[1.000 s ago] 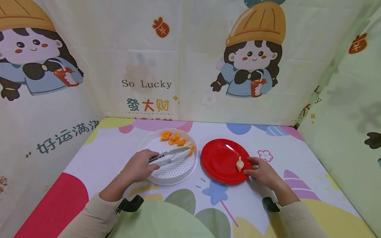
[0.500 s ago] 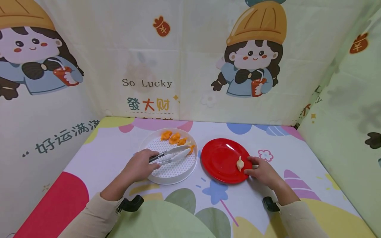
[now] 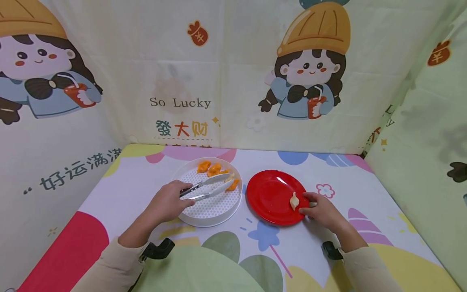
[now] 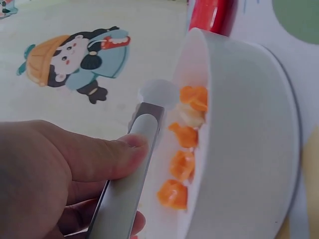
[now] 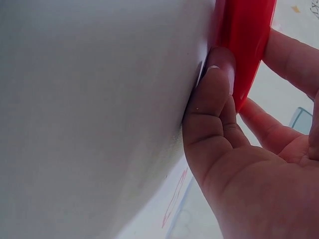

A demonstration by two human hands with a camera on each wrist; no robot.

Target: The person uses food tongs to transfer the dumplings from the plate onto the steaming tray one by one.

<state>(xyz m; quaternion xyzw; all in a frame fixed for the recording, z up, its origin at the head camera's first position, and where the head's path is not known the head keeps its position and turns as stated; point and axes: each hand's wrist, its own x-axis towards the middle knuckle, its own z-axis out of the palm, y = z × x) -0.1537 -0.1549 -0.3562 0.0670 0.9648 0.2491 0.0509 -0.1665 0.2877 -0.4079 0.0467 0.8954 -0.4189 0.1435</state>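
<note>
My left hand [image 3: 166, 202] holds a pair of metal tongs [image 3: 209, 180] with pale tips, thumb along one arm. The tongs reach over a round white basket [image 3: 211, 222] with a perforated bottom. Several orange dumplings [image 3: 214, 169] lie along its far and right side, with a cream dumpling [image 4: 191, 115] among them. In the head view the tong tips overlap the cream dumpling, their arms spread apart. My right hand [image 3: 324, 210] grips the right edge of a red plate [image 3: 268, 198], fingers under and over the rim [image 5: 251, 55]. One cream dumpling [image 3: 294, 201] lies on the plate near that hand.
The basket and plate stand side by side on a patterned tablecloth [image 3: 262, 259]. A printed cloth backdrop [image 3: 237, 81] rises behind the table and along both sides. Black wrist mounts [image 3: 159, 248] sit at both sleeves.
My left hand has shifted slightly left and back, and the tong tips have moved up to the cream dumpling, uncovering more of the rightmost orange one. The right hand and plate stay still.
</note>
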